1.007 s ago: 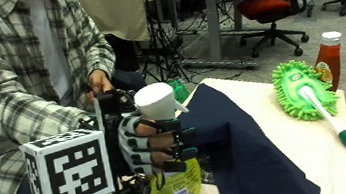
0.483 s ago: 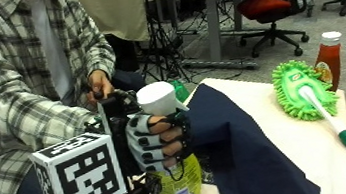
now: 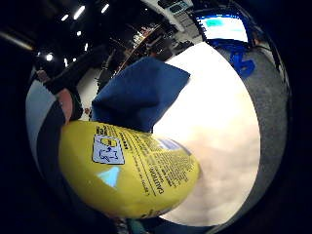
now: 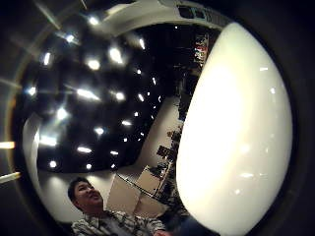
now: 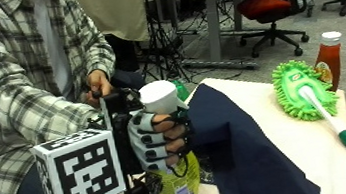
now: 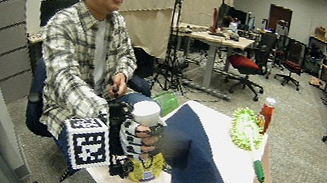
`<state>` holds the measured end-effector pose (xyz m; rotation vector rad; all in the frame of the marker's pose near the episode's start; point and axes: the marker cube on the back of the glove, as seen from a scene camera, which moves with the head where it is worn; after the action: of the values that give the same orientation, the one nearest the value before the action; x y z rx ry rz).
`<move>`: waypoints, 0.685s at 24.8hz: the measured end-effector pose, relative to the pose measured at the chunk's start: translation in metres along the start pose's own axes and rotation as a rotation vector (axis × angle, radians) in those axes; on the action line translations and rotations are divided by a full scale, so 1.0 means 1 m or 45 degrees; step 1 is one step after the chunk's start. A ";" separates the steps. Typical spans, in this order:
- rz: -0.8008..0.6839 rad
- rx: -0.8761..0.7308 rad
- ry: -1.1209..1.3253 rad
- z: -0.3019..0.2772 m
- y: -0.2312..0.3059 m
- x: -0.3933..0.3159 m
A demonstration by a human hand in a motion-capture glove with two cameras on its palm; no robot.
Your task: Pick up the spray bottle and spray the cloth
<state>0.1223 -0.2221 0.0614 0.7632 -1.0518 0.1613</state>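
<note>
We see our right hand wrapped around the neck of the spray bottle, fingers curled just under its white head, the yellow body standing at the near corner of the counter. The cloth lies just beside it — dark blue, soft, draped in folds across the pale cover.

The risk, as we judge it, is aim: we cannot tell which way the nozzle faces, so a squeeze could miss the cloth and wet the cover. The bottle's rounded plastic body looks smooth and glossy, with a printed label, and could turn in the glove.

Well apart lie a green duster with shaggy chenille fingers and a ketchup bottle.
</note>
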 end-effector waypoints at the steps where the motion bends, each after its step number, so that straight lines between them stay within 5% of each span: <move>1: -0.006 -0.001 -0.002 0.000 -0.001 -0.003; 17: -0.251 -0.306 0.230 0.007 -0.007 -0.109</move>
<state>0.0652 -0.2069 -0.0305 0.6176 -0.8026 -0.0634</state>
